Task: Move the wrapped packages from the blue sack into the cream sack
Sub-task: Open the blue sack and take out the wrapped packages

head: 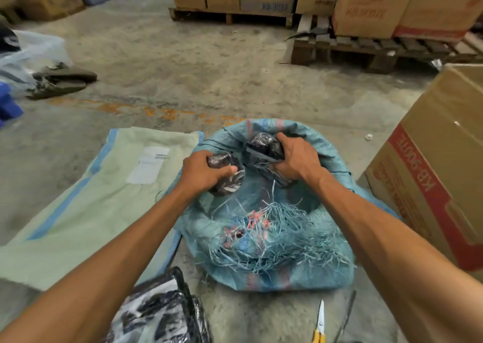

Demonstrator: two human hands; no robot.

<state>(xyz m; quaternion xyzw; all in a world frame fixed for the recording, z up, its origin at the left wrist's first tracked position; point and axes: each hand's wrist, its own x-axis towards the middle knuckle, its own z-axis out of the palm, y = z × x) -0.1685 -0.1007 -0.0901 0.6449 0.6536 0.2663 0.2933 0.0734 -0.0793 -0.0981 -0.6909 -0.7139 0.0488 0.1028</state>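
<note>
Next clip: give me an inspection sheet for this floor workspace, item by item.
Surface: dusty grey concrete floor, orange paint marks.
Job's things: open blue woven plastic sack with frayed mouth; flat cream woven sack beside it; dark plastic-wrapped packages in the blue sack.
Clutter: yellow-handled scissors; black-and-white wrapped bundle; pair of sandals.
Hands: left hand and right hand each grip a package.
Cables: nothing seen.
Surroundings: cardboard boxes, wooden pallets.
</note>
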